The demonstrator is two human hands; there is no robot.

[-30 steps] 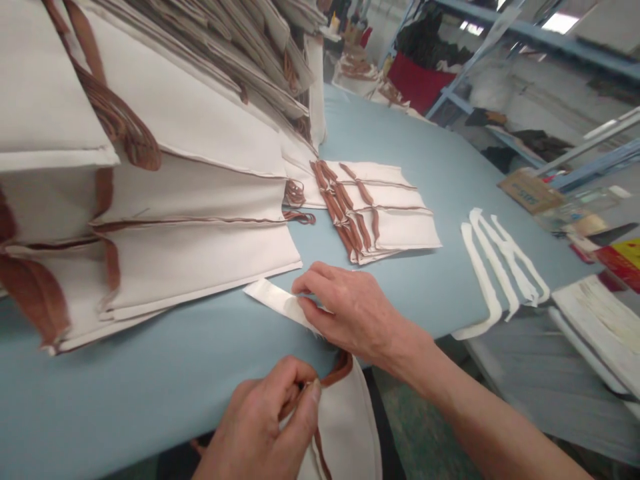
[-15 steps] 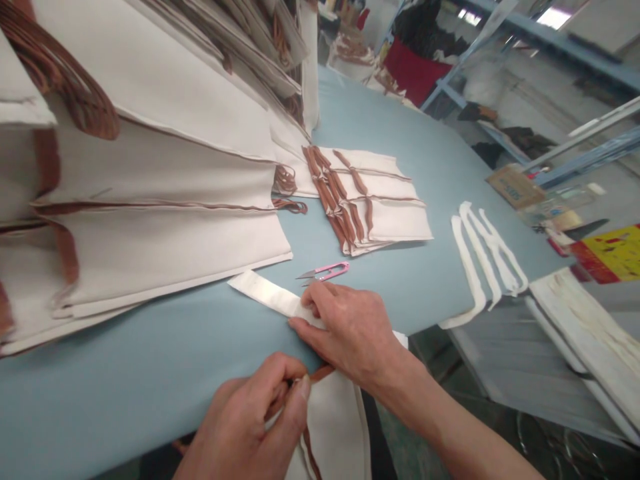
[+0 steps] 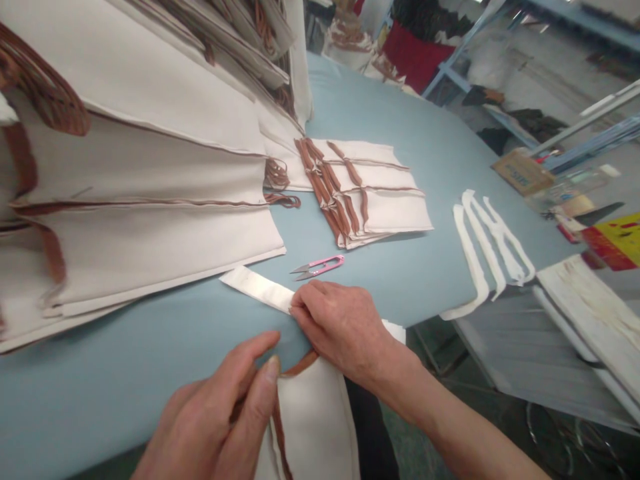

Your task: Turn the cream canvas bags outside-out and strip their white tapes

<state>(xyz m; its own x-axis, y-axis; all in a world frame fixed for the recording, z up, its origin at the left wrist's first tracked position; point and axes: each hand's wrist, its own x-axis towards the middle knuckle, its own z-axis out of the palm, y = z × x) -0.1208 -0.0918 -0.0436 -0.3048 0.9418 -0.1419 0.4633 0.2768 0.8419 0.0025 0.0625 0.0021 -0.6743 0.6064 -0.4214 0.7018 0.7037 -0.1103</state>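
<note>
My right hand (image 3: 340, 327) is closed on a white strip (image 3: 260, 288), whose free end lies on the blue table to the left. Another end of white material shows behind the wrist. My left hand (image 3: 215, 407) is at the near edge, thumb and forefinger apart, with nothing visible between them. Right beside it hangs a cream fabric panel (image 3: 315, 420) with brown edging (image 3: 300, 365), over the table edge. My right palm hides part of that edging. Pink-handled thread snips (image 3: 318, 267) lie just beyond my right hand.
Large cream panels with brown trim (image 3: 165, 247) are piled on the left. A smaller stack of brown-trimmed pieces (image 3: 390, 213) lies mid-table. White strips (image 3: 470, 253) hang over the right edge, near a cardboard box (image 3: 523, 171). Blue shelving (image 3: 455, 77) stands behind.
My left thumb and forefinger, pinched at the brown edging before, have parted, and that hand has moved left. My right hand stays on the white strip. The view has shifted slightly.
</note>
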